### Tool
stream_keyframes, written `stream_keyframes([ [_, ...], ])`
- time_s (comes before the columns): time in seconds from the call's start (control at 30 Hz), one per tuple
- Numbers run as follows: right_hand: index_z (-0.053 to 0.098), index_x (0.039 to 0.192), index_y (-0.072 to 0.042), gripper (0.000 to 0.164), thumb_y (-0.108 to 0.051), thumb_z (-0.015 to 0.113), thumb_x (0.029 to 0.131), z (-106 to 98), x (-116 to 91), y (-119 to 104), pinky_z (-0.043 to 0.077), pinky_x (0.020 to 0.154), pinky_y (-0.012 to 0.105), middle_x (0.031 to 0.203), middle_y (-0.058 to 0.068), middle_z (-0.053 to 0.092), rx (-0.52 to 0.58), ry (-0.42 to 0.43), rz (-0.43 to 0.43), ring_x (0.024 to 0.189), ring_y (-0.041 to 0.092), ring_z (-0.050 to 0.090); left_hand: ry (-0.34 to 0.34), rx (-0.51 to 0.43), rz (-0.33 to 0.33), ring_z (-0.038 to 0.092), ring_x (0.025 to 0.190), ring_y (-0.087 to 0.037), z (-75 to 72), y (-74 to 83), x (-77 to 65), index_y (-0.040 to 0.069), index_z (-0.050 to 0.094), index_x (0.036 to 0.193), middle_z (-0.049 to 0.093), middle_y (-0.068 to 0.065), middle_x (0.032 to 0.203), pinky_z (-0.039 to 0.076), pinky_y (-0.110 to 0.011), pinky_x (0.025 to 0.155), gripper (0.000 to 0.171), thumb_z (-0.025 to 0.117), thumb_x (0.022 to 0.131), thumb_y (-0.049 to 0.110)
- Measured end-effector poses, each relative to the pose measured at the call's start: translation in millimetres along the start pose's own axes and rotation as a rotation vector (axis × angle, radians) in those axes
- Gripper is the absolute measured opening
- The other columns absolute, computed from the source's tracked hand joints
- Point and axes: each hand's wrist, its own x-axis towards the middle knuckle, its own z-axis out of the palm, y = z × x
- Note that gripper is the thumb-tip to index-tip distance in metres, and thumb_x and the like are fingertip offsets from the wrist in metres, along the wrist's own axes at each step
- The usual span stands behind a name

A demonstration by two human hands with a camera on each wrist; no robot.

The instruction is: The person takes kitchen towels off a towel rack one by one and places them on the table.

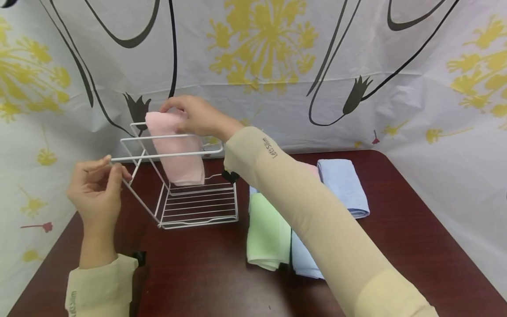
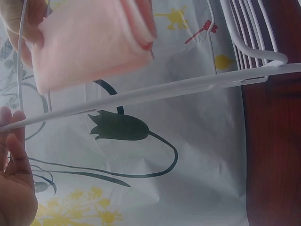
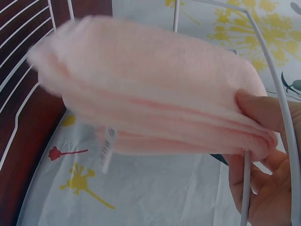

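Note:
A white wire rack (image 1: pixel 214 152) stands on the table at the left, its slatted base low and its top rails raised. My left hand (image 1: pixel 97 189) pinches the rack's near-left top corner between thumb and fingers; the left wrist view shows those fingers at the wire (image 2: pixel 141 93). My right hand (image 1: pixel 200 116) grips one end of a folded pink towel (image 1: pixel 180 154), which hangs down among the upper rails, above the base. In the right wrist view the towel's stacked layers (image 3: pixel 155 75) and a small white label (image 3: pixel 108 148) show, with the thumb on top.
Right of the rack lie folded towels: a green one (image 1: pixel 267 233), a blue one (image 1: pixel 342 185), another blue one (image 1: pixel 305 259) and a partly hidden pink one (image 1: pixel 310 169). My right forearm crosses over them. A patterned white sheet (image 1: pixel 277 105) hangs behind the dark red table (image 1: pixel 198 273).

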Motion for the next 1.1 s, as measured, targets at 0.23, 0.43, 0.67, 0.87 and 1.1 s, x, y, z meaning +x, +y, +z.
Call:
stream_keyframes([
  [0.23, 0.064, 0.131, -0.018, 0.042, -0.003, 0.065, 0.092, -1.4, -2.1, 2.9, 0.037, 0.110, 0.018, 0.141, -0.003, 0.060, 0.018, 0.074, -0.019, 0.134, 0.014, 0.050, 0.006, -0.001, -0.006, 0.064, 0.058, -0.013, 0.9, -0.4, 0.2, -0.017, 0.059, 0.102, 0.073, -0.006, 0.072, 0.045, -0.015, 0.050, 0.019, 0.060, 0.083, -0.018],
  [0.43, 0.067, 0.129, -0.018, 0.040, -0.004, 0.067, 0.091, -0.2, -5.4, 5.0, 0.037, 0.108, 0.014, 0.138, -0.004, 0.062, 0.057, 0.131, -0.019, 0.135, 0.011, 0.049, 0.004, 0.015, -0.008, 0.064, 0.058, -0.013, 1.3, -1.4, 0.5, -0.017, 0.059, 0.103, 0.073, -0.006, 0.071, 0.045, -0.015, 0.050, 0.019, 0.060, 0.083, -0.017],
  [0.67, 0.068, 0.128, -0.019, 0.043, 0.001, 0.065, 0.089, 1.4, -7.8, 5.4, 0.038, 0.101, 0.012, 0.135, -0.004, 0.064, 0.118, 0.174, -0.032, 0.130, 0.009, 0.051, 0.005, 0.005, -0.010, 0.064, 0.058, -0.013, 0.0, -1.6, -1.3, -0.017, 0.059, 0.103, 0.073, -0.006, 0.072, 0.043, -0.015, 0.049, 0.019, 0.060, 0.084, -0.017],
  [0.87, 0.068, 0.128, -0.020, 0.043, 0.000, 0.064, 0.090, 2.4, -8.4, 4.6, 0.038, 0.101, 0.013, 0.136, -0.004, 0.063, 0.117, 0.212, -0.045, 0.131, 0.010, 0.050, 0.002, 0.011, -0.001, 0.064, 0.059, -0.013, -1.6, -1.1, -0.7, -0.018, 0.059, 0.103, 0.074, -0.006, 0.073, 0.044, -0.015, 0.050, 0.019, 0.060, 0.084, -0.017],
  [1.1, 0.069, 0.127, -0.018, 0.041, -0.002, 0.067, 0.090, 4.6, -10.2, 4.0, 0.041, 0.089, 0.017, 0.133, -0.001, 0.064, 0.116, 0.258, -0.102, 0.120, 0.013, 0.053, -0.004, 0.024, 0.006, 0.064, 0.059, -0.013, -2.7, 1.0, -2.0, -0.017, 0.059, 0.103, 0.074, -0.006, 0.074, 0.043, -0.014, 0.050, 0.019, 0.059, 0.084, -0.017],
])
